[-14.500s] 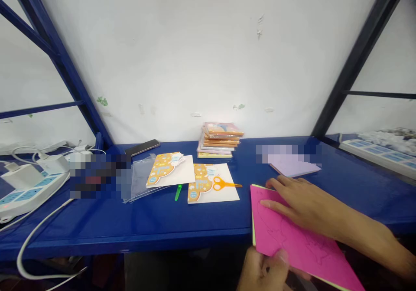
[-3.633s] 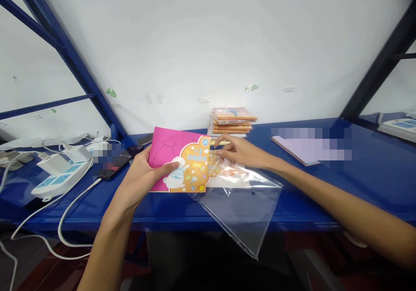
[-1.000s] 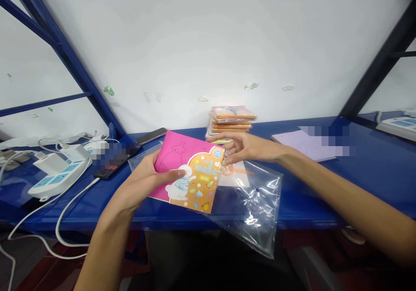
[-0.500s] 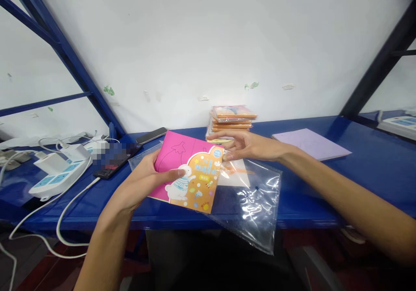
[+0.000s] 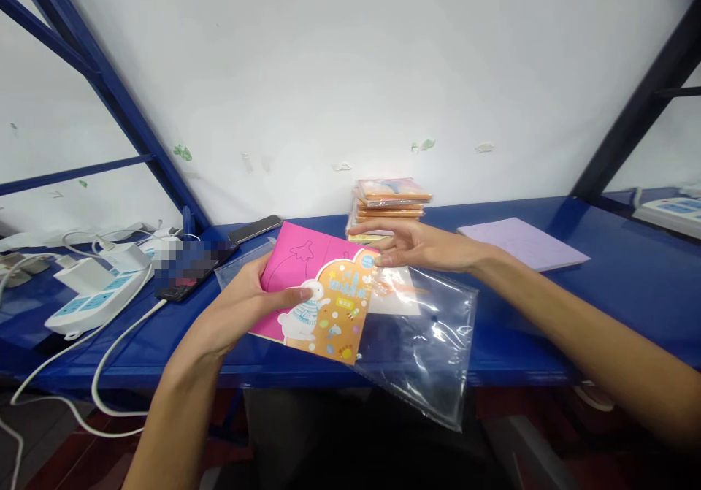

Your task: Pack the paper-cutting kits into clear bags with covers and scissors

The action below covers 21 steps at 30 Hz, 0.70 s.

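My left hand [image 5: 246, 300] is closed around a stack of bright pink paper sheets [image 5: 299, 253] printed with black outlines. Its thumb presses on an orange picture card [image 5: 342, 315] with a white bear, which lies over the pink sheets. At the card's upper right corner, my right hand [image 5: 410, 245] pinches with thumb and finger, its other fingers stretched out behind. Whether it also grips the bag's edge I cannot tell. A clear plastic bag [image 5: 432, 358] hangs behind the card and over the table's front edge. Beside the card, a white paper with orange marks [image 5: 394, 296] shows.
Behind my right hand stands a stack of wrapped orange packs [image 5: 391, 198]. A lilac pad [image 5: 523, 245] lies on the blue table [image 5: 618, 278] to the right. On the left are a power strip [image 5: 93, 304], white cables, a phone [image 5: 194, 274] and another dark phone [image 5: 255, 228].
The orange card has shifted slightly and its upper right corner is tilted a little differently by my right hand. Both hands keep nearly the same places.
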{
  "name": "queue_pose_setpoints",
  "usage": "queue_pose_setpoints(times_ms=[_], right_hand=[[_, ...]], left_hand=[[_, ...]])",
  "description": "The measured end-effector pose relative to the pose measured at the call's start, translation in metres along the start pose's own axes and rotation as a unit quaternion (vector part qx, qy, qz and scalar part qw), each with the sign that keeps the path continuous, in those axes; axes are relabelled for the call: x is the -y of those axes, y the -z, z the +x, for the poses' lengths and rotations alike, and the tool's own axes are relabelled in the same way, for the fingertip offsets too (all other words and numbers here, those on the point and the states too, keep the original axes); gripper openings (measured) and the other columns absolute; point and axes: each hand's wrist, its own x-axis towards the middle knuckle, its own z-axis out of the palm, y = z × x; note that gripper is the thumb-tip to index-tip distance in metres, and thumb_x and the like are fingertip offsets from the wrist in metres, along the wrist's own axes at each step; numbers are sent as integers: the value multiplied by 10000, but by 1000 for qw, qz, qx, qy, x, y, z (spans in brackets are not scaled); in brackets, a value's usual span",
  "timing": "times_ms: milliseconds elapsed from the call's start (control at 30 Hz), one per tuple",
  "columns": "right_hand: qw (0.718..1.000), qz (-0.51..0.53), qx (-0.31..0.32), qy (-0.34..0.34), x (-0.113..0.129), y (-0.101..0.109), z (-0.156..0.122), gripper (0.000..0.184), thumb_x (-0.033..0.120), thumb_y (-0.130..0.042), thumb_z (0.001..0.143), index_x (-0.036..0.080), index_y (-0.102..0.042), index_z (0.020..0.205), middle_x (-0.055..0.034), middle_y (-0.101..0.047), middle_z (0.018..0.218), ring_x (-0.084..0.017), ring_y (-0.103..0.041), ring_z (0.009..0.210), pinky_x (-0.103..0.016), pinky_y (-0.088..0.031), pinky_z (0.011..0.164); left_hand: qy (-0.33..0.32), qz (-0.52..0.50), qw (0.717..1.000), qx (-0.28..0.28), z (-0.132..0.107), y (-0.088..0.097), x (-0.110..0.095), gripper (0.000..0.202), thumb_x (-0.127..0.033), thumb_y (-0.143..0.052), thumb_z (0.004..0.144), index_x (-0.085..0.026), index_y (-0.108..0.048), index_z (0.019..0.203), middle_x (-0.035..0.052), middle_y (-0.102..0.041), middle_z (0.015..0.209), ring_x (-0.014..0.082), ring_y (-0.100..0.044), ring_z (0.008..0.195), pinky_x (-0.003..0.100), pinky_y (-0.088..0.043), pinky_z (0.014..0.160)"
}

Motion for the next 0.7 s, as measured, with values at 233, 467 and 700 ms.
queue_pose_setpoints(times_ms=[233, 467, 700], right_hand=[[1000, 1, -4, -3, 1, 0, -1, 553, 422, -666, 933, 372, -517, 1463, -28, -457, 1578, -292, -531, 1345, -490, -439, 1101], [1000, -2, -3, -1, 2, -2, -1, 521, 431, -636, 956, 368, -517, 1460, -22, -452, 1580, -284, -527, 1354, -487, -438, 1110], [1000, 10, -8, 0, 3, -2, -1, 486, 437, -634, 957, 394, -544, 1433, 5, -450, 1582, -275, -494, 1387, -479, -416, 1135]], left_hand=[[0, -9, 1000, 5, 2, 0, 1, 630, -394, -841, 736, -214, -601, 1291, 114, -766, 1131, 328, -757, 929, 382, -637, 704], [12, -13, 1000, 23, 3, 1, 0, 598, -400, -834, 748, -225, -602, 1270, 107, -767, 1137, 325, -757, 948, 388, -640, 730], [19, -31, 999, 20, 5, 0, 3, 592, -353, -853, 717, -211, -621, 1243, 107, -771, 1133, 308, -767, 913, 374, -644, 722]])
